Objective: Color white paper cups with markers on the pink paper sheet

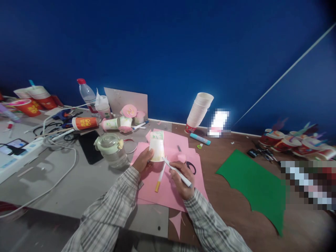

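Note:
My left hand [144,160] is closed around a white paper cup [156,148] with green marks near one end, held over the pink paper sheets [181,196]. In my right hand [183,178] is a white marker [181,173], its tip close to the cup's lower edge; whether it touches I cannot tell. Below the cup a second marker with a yellow end [158,185] lies on the pink paper. Black-handled scissors [191,168] are partly hidden behind my right hand.
A lidded jar [111,152] and a black phone [91,147] stand and lie to the left. Behind are stacked paper cups [199,110] and a blue glue stick [200,139]. Green paper [254,185] lies right; a power strip [21,157] and cables sit far left.

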### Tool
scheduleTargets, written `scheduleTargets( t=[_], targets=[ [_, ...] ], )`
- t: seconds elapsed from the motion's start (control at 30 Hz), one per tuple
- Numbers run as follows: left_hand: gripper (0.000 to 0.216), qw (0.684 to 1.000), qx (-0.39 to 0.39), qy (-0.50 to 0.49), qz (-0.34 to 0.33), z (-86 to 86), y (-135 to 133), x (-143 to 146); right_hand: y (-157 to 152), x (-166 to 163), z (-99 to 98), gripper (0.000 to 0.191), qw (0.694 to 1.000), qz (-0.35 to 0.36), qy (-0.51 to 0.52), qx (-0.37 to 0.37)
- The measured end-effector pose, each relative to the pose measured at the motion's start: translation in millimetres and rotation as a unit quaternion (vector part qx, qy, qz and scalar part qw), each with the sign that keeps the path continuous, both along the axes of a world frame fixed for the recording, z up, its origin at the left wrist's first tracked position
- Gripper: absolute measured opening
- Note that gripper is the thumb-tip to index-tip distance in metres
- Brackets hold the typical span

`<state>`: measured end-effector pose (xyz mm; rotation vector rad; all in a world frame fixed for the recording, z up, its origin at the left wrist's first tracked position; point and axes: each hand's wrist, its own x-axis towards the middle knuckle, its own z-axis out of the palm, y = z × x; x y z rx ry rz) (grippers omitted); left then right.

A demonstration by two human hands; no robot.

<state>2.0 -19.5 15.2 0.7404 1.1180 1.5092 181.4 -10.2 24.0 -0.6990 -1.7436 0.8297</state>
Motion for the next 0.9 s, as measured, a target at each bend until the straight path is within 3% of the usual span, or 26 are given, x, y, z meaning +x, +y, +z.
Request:
scheduleTargets(
  t=[0.33,0.9],
  targets=[
    [0.044,0.999,0.001,0.046,-0.008,-2.7,1.3,0.1,0.9,-2.2,0.5,0.019,1.000,0.000,0.015,-0.012],
    [0.042,0.999,-0.003,0.039,-0.015,-0.8,-0.5,0.9,2.1,-3.5,0.2,0.020,1.000,-0.009,0.001,-0.009]
  ],
)
